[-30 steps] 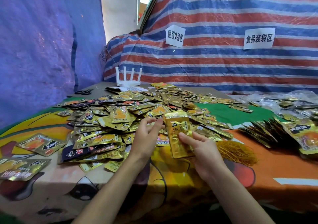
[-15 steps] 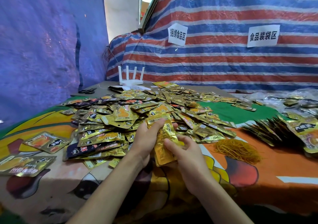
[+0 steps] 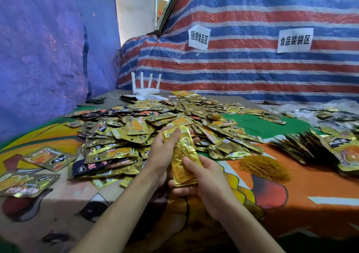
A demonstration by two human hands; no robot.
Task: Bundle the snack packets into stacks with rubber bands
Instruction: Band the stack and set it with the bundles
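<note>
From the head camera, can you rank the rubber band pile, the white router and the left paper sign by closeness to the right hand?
1. Rubber band pile, just to the right of the right hand.
2. White router, at the far end of the table, left of centre.
3. Left paper sign, up on the striped tarp behind.

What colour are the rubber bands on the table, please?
Yellow; the rubber bands show best in the head view.
</note>
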